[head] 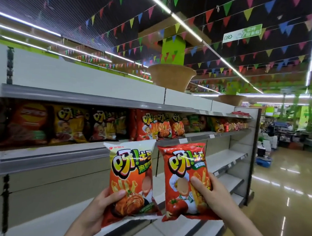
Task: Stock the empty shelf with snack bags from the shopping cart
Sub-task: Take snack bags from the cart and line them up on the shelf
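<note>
We hold one snack bag upright in each raised hand. Our left hand [98,208] grips the white-topped bag [131,178] at its lower corner, thumb across the front. Our right hand [213,195] clamps the red bag [184,178] beside it. Both bags are in front of the shelf [54,159].

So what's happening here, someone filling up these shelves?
Yes. A person stands in a shop aisle holding two snack bags up in front of the shelving. The left hand grips a white-topped bag and the right hand grips a red bag. One shelf above already carries a row of similar bags, while the lower shelves further along are bare. Neither bag has been placed yet.
</note>
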The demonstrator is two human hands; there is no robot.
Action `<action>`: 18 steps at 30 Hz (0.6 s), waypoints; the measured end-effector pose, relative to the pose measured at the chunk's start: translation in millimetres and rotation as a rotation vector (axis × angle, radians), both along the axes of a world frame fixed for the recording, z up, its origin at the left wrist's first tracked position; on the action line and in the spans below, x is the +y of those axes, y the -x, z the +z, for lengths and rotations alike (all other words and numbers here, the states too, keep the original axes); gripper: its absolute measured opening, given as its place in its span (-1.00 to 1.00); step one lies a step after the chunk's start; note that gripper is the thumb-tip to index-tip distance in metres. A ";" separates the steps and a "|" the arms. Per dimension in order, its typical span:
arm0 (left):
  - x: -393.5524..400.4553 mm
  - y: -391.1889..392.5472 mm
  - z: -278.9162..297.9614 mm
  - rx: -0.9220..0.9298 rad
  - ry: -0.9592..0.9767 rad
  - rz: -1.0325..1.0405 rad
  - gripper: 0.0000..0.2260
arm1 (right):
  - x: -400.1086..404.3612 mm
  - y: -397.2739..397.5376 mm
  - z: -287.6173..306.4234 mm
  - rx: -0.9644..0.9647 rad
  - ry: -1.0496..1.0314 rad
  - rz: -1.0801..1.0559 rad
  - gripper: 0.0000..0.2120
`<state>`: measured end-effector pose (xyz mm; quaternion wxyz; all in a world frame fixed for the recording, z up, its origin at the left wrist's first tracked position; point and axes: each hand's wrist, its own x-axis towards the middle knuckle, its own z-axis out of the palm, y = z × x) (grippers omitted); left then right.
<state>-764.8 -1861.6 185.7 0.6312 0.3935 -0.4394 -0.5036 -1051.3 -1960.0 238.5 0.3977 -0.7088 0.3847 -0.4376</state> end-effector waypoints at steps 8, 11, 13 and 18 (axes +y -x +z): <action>-54.4 2.3 -11.2 0.020 -0.046 0.147 0.11 | -92.6 -2.9 4.5 -0.067 0.006 0.100 -0.55; -74.5 -6.7 -11.1 0.004 -0.054 0.210 0.13 | -122.3 -14.4 2.4 -0.096 0.011 0.154 -0.60; -85.6 -12.7 -11.1 0.003 -0.047 0.207 0.13 | -141.0 -24.7 2.1 -0.122 -0.001 0.181 -0.60; -113.7 -19.4 -17.3 0.056 -0.007 0.225 0.09 | -190.0 -48.8 -2.2 -0.133 0.000 0.233 -0.40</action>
